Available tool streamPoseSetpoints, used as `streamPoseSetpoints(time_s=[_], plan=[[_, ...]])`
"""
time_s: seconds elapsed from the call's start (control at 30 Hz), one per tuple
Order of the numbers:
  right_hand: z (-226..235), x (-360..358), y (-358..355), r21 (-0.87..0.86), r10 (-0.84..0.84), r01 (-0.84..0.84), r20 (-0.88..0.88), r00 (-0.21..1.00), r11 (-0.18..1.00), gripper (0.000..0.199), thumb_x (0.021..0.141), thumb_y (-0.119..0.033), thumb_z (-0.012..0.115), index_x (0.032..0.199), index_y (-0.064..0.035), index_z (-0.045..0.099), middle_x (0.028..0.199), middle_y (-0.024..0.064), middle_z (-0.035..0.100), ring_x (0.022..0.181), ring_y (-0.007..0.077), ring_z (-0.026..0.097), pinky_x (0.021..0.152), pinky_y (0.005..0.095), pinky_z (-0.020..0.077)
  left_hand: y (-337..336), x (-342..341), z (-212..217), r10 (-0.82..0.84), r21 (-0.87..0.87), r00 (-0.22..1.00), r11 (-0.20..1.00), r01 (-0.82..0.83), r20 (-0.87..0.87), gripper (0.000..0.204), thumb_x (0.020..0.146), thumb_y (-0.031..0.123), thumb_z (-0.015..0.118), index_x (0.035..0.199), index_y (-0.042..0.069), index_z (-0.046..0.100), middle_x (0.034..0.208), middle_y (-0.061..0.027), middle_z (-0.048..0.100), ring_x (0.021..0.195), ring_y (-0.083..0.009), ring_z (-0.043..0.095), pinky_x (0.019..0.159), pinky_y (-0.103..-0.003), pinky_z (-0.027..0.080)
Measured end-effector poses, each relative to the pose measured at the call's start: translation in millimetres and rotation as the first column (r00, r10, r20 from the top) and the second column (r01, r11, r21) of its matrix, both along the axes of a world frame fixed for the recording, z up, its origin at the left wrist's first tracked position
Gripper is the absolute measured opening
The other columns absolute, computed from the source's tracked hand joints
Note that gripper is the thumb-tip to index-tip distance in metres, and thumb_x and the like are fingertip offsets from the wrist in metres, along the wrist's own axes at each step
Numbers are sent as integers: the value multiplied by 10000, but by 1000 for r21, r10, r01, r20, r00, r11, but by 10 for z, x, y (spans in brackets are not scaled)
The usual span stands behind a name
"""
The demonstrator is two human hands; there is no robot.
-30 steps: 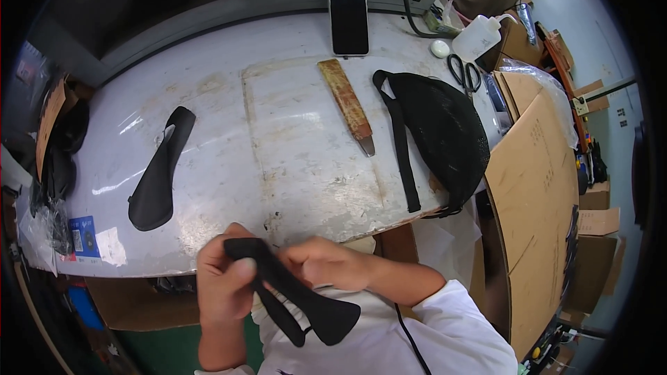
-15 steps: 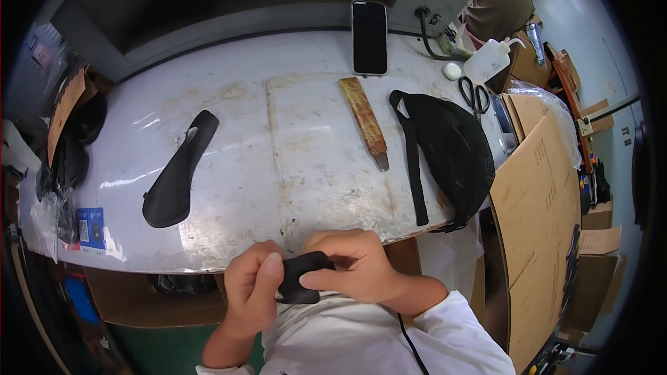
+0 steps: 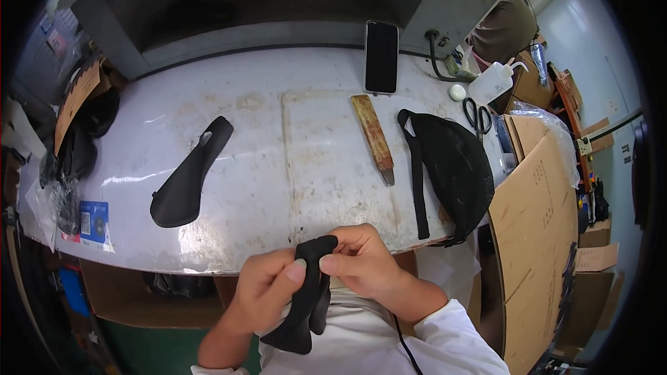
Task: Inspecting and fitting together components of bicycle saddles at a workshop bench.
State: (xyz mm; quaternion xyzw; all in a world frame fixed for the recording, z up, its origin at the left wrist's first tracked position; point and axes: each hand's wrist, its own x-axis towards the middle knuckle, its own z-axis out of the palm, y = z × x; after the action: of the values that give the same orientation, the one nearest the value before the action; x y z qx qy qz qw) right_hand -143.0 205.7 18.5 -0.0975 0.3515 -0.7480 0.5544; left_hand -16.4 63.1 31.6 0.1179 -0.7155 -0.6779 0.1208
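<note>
A folded piece of black fabric [image 3: 306, 309] is held in front of my white shirt, just off the table's near edge. My left hand [image 3: 267, 288] pinches its side with thumb and fingers. The thumb and fingers of my right hand [image 3: 365, 262] grip its upper end, and the loose part hangs down below. On the left of the table lies a long, curved black fabric piece [image 3: 182, 191] with a wide near end. A black mesh pouch-like item [image 3: 455, 167] with a strap rests at the right, beside a flat blade with a yellow-brown wrapped handle [image 3: 374, 133].
A phone [image 3: 381, 57] stands at the back of the white table [image 3: 250, 160]. Black scissors [image 3: 477, 118], a white round lid [image 3: 456, 92] and a squeeze bottle [image 3: 493, 82] sit at the back right. Cardboard [image 3: 531, 229] stands along the right edge; plastic bags [image 3: 52, 212] lie far left.
The black fabric has been turned and opened out, so that it now hangs longer below my hands. Both hands still hold it. The view has tilted slightly.
</note>
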Motion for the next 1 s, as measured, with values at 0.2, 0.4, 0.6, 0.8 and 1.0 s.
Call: streamPoseSetpoints(time_s=[0.2, 0.4, 0.6, 0.8, 1.0], plan=[[80, -16, -53, -66, 7, 7, 220, 975, 998, 156, 909, -30, 645, 1043, 51, 654, 883, 115, 691, 767, 170, 673, 693, 287, 556, 79, -33, -28, 81, 174, 996, 982, -73, -35, 336, 998, 215, 530, 721, 25, 538, 728, -10, 603, 659, -67, 492, 611, -239, 416], [138, -64, -20, 109, -26, 56, -264, 964, 992, 178, 894, -27, 663, 1049, 57, 638, 886, 91, 685, 727, 161, 644, 684, 265, 528, -19, 26, 158, -164, 331, 986, 933, 144, 31, 164, 880, 110, 634, 807, -36, 642, 651, 0, 594, 581, -56, 492, 515, -235, 368], [181, 93, -2, -239, -304, 263, -921, 243, 935, 412, 896, 43, 559, 1299, 46, 477, 1139, 194, 594, 949, 233, 618, 815, 336, 496, -44, 62, 173, 329, 64, 927, 944, -323, -181, 219, 882, 97, 657, 711, -36, 622, 592, -9, 559, 538, -64, 468, 489, -250, 336], [302, 170, -53, 120, 103, 28, -931, 350, 992, 483, 915, 46, 534, 1390, 25, 449, 989, 217, 605, 822, 339, 625, 747, 374, 517, 35, -38, 50, 410, 141, 884, 911, -387, -225, 392, 770, 180, 803, 1013, -3, 554, 897, -40, 586, 798, -118, 565, 734, -264, 478], [316, 159, -67, -1, 4, -9, -823, 568, 1000, 436, 995, -27, 456, 1430, -22, 426, 1077, 157, 661, 871, 193, 652, 791, 267, 496, -96, -26, 99, 338, 369, 936, 886, -282, -96, 180, 835, 97, 746, 849, 5, 592, 818, -29, 619, 783, -98, 588, 696, -235, 467]])
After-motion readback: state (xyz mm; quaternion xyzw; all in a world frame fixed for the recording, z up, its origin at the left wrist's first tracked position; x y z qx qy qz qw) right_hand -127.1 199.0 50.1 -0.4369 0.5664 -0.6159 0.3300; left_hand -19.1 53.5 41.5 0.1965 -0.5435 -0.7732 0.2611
